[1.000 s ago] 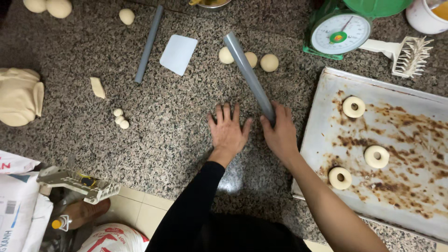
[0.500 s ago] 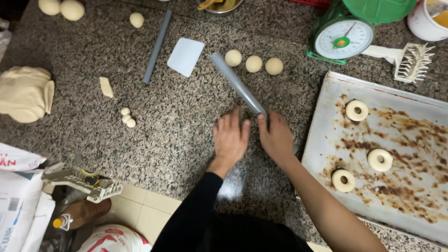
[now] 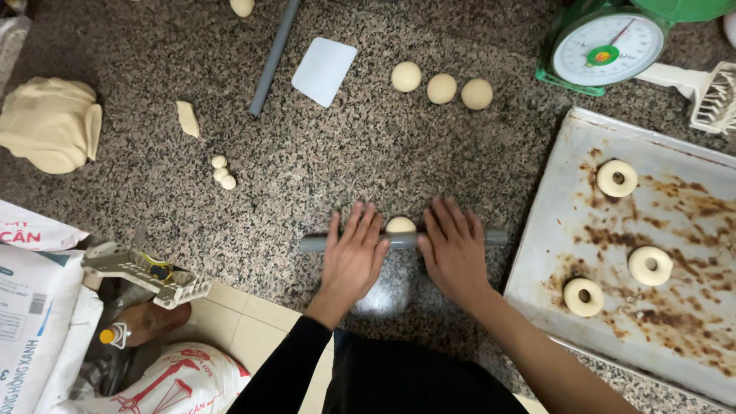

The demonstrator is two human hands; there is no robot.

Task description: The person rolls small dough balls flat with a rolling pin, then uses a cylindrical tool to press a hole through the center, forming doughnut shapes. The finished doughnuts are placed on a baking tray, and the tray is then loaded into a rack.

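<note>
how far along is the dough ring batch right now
Done: three dough rings lie on the baking tray. In hand: the left hand and right hand press a grey rolling pin over one dough piece. Left: three dough balls, small bits and the big dough lump remain unshaped.

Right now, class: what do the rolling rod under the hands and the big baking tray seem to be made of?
Rolling rod: probably plastic pipe, with a uniform matte grey surface and no wood grain. Baking tray: likely metal, a thin, dull silvery sheet with a raised rim and brown baked-on stains.
</note>
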